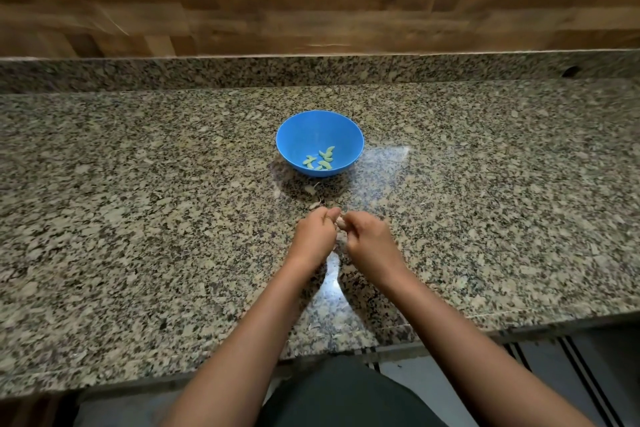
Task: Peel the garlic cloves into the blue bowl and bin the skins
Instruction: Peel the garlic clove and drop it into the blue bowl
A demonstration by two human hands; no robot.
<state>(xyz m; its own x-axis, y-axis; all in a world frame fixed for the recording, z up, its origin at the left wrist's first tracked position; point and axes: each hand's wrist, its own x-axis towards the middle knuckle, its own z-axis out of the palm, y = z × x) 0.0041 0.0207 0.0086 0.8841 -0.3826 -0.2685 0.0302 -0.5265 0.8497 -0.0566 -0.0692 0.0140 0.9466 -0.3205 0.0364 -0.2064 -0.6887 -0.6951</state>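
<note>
Bowl: blue bowl [313, 128] standing mid-worktop, about six peeled cloves [322, 160] at its bottom.
Hands: left hand [314, 236] and right hand [367, 236], fingers curled, pinch one garlic clove [341, 222] between them, near the bowl.
Skins: two skin scraps [311, 189] between bowl and hands.
Room: worktop [138, 218] runs wide either side; its front edge lies under the forearms.

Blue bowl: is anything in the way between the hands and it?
Nothing visible blocks it. The blue bowl sits open beyond the left hand and right hand, which pinch the clove. Only small scraps lie flat on the counter between.
</note>
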